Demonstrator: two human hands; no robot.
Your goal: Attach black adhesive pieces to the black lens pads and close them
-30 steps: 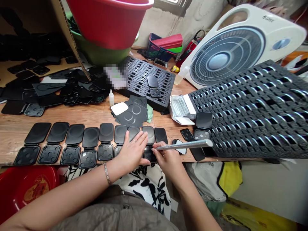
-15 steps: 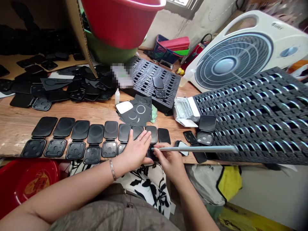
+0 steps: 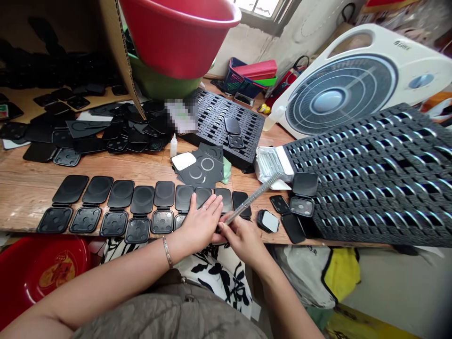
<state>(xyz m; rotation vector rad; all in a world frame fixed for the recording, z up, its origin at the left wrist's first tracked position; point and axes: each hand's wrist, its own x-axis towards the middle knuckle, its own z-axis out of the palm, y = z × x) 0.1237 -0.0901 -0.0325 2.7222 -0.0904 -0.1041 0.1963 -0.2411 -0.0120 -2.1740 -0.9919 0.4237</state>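
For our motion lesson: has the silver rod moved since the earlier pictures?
Yes. The silver rod has swung upward in view: its far end, earlier lower than the white box, now overlaps it.

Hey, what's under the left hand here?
Under the left hand lie parts of black hinged cases; their upper panels show beyond it. The lower panels are mostly covered, so their insides cannot be seen.

Cases [image 3: 142, 199] are lining the front of the table [image 3: 21, 183]
A bottle [image 3: 173, 147] is standing left of sheets [image 3: 213, 172], a fan [image 3: 330, 101] behind the right tray [image 3: 374, 175].
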